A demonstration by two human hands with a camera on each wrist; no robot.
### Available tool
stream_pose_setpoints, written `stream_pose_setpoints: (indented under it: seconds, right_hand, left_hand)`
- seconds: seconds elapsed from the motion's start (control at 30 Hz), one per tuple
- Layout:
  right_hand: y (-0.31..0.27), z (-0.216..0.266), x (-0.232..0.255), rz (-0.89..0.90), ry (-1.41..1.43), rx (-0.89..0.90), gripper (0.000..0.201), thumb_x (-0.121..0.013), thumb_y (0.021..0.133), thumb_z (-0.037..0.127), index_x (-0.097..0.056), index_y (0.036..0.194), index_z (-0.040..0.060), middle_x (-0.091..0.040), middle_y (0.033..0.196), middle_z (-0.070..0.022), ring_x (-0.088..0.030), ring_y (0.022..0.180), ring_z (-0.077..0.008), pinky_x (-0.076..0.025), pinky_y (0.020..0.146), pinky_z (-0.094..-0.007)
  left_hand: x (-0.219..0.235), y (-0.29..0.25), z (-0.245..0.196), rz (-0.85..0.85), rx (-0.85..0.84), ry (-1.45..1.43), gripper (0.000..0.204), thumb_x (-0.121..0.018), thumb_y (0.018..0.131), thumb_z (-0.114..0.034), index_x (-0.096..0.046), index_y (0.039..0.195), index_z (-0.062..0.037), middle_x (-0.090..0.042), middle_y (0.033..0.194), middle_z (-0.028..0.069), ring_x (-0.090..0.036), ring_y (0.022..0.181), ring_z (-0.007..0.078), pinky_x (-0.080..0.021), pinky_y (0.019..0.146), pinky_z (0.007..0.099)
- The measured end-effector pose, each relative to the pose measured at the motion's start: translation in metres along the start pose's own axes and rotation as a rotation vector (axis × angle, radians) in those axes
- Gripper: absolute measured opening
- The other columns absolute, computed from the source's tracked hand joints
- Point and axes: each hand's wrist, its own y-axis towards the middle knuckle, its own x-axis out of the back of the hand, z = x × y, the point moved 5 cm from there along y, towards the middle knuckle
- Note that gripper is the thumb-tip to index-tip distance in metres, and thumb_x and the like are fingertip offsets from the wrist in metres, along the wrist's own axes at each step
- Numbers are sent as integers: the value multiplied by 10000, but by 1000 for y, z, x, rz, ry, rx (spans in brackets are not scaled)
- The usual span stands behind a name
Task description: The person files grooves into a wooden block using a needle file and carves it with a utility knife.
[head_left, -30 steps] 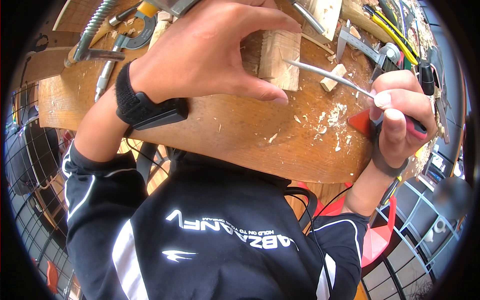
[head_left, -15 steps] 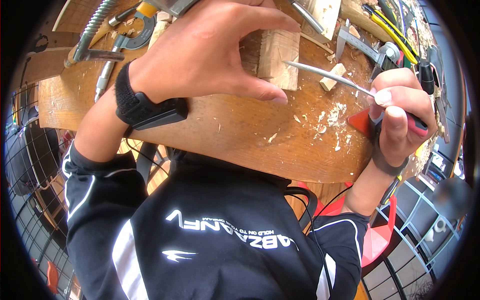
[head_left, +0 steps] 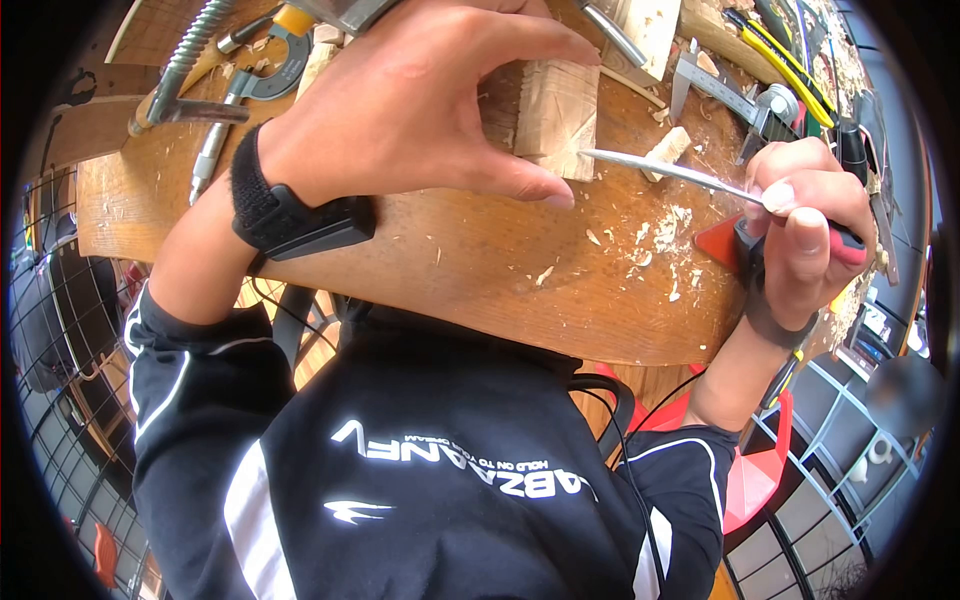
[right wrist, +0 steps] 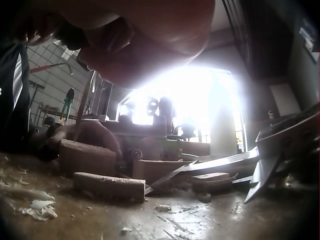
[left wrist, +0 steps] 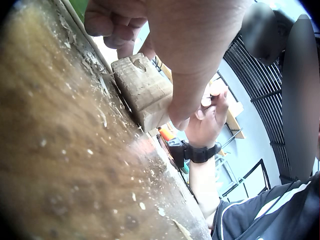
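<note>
Block point(head_left: 560, 112), pale and scored, sits pinched by the left hand point(head_left: 405, 115); the right hand point(head_left: 815, 205) grips a pointed tool point(head_left: 690, 175).

The wooden block point(head_left: 557, 112) is showing pale tan; the tool's shaft point(head_left: 690, 174) is gleaming silver-grey, its handle point(head_left: 848, 250) displaying red and black; the tabletop point(head_left: 450, 250) is appearing orange-brown; the shirt point(head_left: 440, 545) is bearing white stripes on black.

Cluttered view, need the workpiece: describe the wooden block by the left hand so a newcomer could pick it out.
On the brown table, find the left hand, black strap at its wrist. Between its thumb and fingers lies the pale wooden block. In the head view, only this block has the metal tool ending over its face; the smaller offcut nearby is crossed by the shaft.
</note>
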Motion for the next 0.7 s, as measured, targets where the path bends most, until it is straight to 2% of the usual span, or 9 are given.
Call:
stream_pose_setpoints:
  seconds: [0.27, 0.47, 0.53, 0.7]
  right_hand:
    - [2, -2, 0, -26, -6, 14, 216, -690, 962, 202, -651, 932, -9, -657, 818, -150, -514, 595, -112, -385, 522, -239]
    - [2, -1, 0, -40, 28, -23, 212, -682, 970, 198, -651, 928, -8, -660, 818, -145, -542, 607, -122, -401, 526, -239]
    - [2, -2, -3, -27, -3, -7, 209, -676, 972, 194, -652, 931, -9, -659, 816, -149, -546, 606, -124, -402, 524, -237]
    - [1, -3, 2, -15, 25, -44, 212, -668, 974, 193, -656, 943, -16, -656, 813, -153, -572, 630, -137, -415, 541, -238]
  left_hand:
    - [6, 2, -9, 12, 6, -58, 796, -940, 710, -391, -644, 1261, 100, -636, 1099, 226, -671, 942, 308, -576, 777, 364]
    - [-1, 0, 2, 2, 2, 8, 801, -940, 710, -392, -643, 1262, 106, -641, 1094, 227, -673, 943, 310, -579, 776, 362]
    - [-3, -2, 3, -61, -65, -65, 803, -941, 708, -395, -644, 1261, 107, -644, 1092, 229, -675, 942, 310, -582, 776, 363]
    - [-1, -1, 2, -35, -41, -44, 807, -941, 708, -405, -647, 1260, 104, -647, 1093, 228, -677, 939, 307, -585, 774, 364]
